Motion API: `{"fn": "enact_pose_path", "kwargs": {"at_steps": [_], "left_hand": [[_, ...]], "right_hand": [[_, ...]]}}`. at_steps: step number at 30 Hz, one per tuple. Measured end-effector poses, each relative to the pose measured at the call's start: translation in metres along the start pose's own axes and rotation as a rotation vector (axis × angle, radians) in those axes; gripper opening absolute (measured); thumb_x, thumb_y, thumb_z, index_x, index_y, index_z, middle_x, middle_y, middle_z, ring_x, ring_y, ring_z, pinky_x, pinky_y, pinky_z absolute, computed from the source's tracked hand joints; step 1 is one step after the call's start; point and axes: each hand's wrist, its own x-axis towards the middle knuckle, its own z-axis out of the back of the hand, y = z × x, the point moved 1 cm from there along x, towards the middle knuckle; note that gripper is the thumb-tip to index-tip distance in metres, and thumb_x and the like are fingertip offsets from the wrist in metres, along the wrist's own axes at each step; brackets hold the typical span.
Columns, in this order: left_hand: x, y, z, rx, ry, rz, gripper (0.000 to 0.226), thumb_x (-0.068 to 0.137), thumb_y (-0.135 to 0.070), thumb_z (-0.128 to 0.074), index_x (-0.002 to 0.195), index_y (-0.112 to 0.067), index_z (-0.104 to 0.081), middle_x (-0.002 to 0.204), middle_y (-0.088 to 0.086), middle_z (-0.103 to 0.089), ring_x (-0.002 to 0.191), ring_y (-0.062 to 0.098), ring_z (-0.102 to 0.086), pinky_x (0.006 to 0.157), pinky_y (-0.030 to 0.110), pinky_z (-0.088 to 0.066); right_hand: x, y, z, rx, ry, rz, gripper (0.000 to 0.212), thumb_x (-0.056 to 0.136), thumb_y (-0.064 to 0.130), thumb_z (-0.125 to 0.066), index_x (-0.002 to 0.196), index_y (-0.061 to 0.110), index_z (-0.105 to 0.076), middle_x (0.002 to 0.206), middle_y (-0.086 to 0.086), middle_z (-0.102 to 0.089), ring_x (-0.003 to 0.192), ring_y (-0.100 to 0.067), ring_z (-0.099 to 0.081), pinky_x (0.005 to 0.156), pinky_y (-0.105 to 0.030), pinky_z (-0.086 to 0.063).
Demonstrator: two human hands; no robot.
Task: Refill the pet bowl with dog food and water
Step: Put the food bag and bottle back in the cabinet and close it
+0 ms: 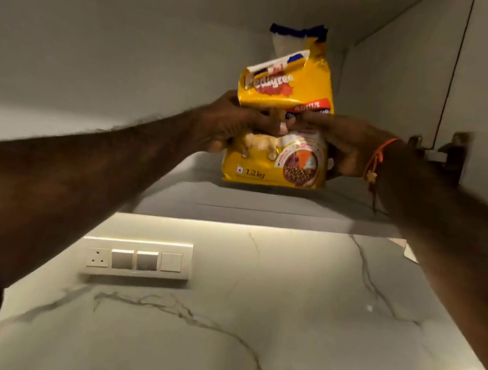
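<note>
So the biggest thing here is the open grey wall cabinet [105,47], its side wall running up on the right and lots of bare room sitting to the left of the stuff inside. Below it the pale marble-look backsplash with dark veins [249,312] is glowing under a light strip along the cabinet's underside. The grey cabinet shelf [265,204] is showing its near edge just below the bag, with a bare strip between that edge and the bag's bottom.

Standing on the shelf, towards the right, is the yellow plastic dog food bag with a folded-over top and a 1.2 kg mark [274,164]. It's sitting upright, a bit crumpled at the middle, with a gap between it and the right cabinet wall. Both arms are reaching up to it. The left hand [239,124] is gripping the bag's left side, fingers curling round the front. The right hand [346,146] is gripping the right side the same way, and the fingertips are nearly meeting at the middle of the bag. An orange thread wristband [378,157] is hanging on the right wrist.

Just behind the bag a clear bag of white grains with a blue top [293,40] is poking up. A cream switch plate with a socket [138,259] is sitting on the backsplash, left of centre. A metal door hinge [450,152] is sticking out at the far right.
</note>
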Motion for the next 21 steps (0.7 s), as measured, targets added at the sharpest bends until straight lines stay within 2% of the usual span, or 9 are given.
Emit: {"fn": "enact_pose_path", "kwargs": {"at_steps": [1, 3, 5, 8, 11, 14, 16, 19, 21], "left_hand": [[0.012, 0.010, 0.001, 0.005, 0.007, 0.021, 0.042, 0.079, 0.002, -0.082, 0.114, -0.017, -0.072, 0.106, 0.008, -0.080, 0.097, 0.026, -0.078, 0.071, 0.039, -0.063], [0.032, 0.023, 0.003, 0.044, 0.031, 0.059, 0.047, 0.078, 0.000, -0.084, 0.121, -0.015, -0.070, 0.113, 0.011, -0.078, 0.103, 0.029, -0.076, 0.075, 0.042, -0.063], [0.046, 0.030, 0.004, 0.099, 0.085, 0.095, 0.056, 0.080, -0.002, -0.084, 0.132, -0.011, -0.064, 0.122, 0.014, -0.074, 0.110, 0.034, -0.073, 0.083, 0.048, -0.063], [0.057, 0.037, 0.005, 0.131, 0.130, 0.122, 0.059, 0.084, -0.006, -0.081, 0.139, -0.011, -0.059, 0.127, 0.015, -0.072, 0.113, 0.034, -0.072, 0.089, 0.051, -0.061], [0.057, 0.040, 0.006, 0.174, 0.122, 0.151, 0.057, 0.086, -0.014, -0.082, 0.139, -0.019, -0.060, 0.127, 0.010, -0.073, 0.113, 0.032, -0.072, 0.090, 0.055, -0.059], [0.046, 0.032, 0.010, 0.267, 0.100, 0.219, 0.054, 0.084, -0.034, -0.084, 0.133, -0.029, -0.063, 0.121, 0.000, -0.076, 0.109, 0.026, -0.074, 0.088, 0.049, -0.061], [0.034, 0.023, 0.015, 0.320, 0.048, 0.247, 0.064, 0.076, -0.051, -0.087, 0.131, -0.028, -0.062, 0.125, -0.003, -0.073, 0.119, 0.027, -0.068, 0.099, 0.052, -0.055], [0.013, 0.012, 0.020, 0.355, -0.075, 0.286, 0.088, 0.077, -0.052, -0.086, 0.144, -0.017, -0.041, 0.147, 0.004, -0.052, 0.133, 0.031, -0.051, 0.106, 0.054, -0.049], [-0.002, 0.006, 0.022, 0.406, -0.133, 0.312, 0.115, 0.075, -0.051, -0.087, 0.158, -0.016, -0.015, 0.157, 0.006, -0.040, 0.138, 0.033, -0.047, 0.103, 0.052, -0.050]], "right_hand": [[0.014, -0.008, 0.002, 0.016, -0.003, 0.004, 0.061, 0.072, 0.056, -0.081, 0.126, 0.030, -0.068, 0.113, -0.004, -0.078, 0.101, -0.030, -0.076, 0.089, -0.060, -0.056], [0.035, -0.020, 0.003, 0.062, -0.017, 0.026, 0.044, 0.087, 0.046, -0.074, 0.125, 0.026, -0.066, 0.102, -0.003, -0.080, 0.084, -0.024, -0.078, 0.067, -0.046, -0.063], [0.051, -0.030, 0.005, 0.081, -0.005, 0.028, 0.029, 0.094, 0.037, -0.070, 0.121, 0.025, -0.067, 0.093, -0.002, -0.081, 0.075, -0.021, -0.078, 0.053, -0.035, -0.060], [0.060, -0.033, 0.008, 0.058, 0.017, 0.038, 0.027, 0.091, 0.037, -0.074, 0.115, 0.027, -0.068, 0.094, -0.002, -0.081, 0.075, -0.021, -0.078, 0.053, -0.034, -0.060], [0.060, -0.038, 0.013, 0.015, 0.012, 0.025, 0.035, 0.084, 0.042, -0.079, 0.114, 0.027, -0.069, 0.096, -0.002, -0.081, 0.085, -0.023, -0.079, 0.066, -0.039, -0.062], [0.054, -0.041, 0.010, -0.012, 0.009, 0.056, 0.060, 0.068, 0.053, -0.089, 0.119, 0.027, -0.071, 0.108, -0.004, -0.079, 0.099, -0.031, -0.077, 0.082, -0.048, -0.060], [0.064, -0.042, 0.014, 0.000, -0.037, 0.087, 0.097, 0.054, 0.063, -0.094, 0.138, 0.027, -0.061, 0.124, -0.006, -0.074, 0.110, -0.033, -0.073, 0.094, -0.054, -0.056], [0.076, -0.036, 0.014, 0.033, -0.175, 0.144, 0.157, 0.043, 0.075, -0.092, 0.164, 0.027, -0.005, 0.164, -0.008, -0.037, 0.145, -0.033, -0.045, 0.112, -0.055, -0.043], [0.046, -0.019, -0.004, -0.052, -0.345, 0.183, 0.164, 0.048, 0.078, -0.088, 0.162, 0.018, 0.015, 0.172, -0.011, -0.007, 0.155, -0.033, -0.021, 0.122, -0.053, -0.031]]}}
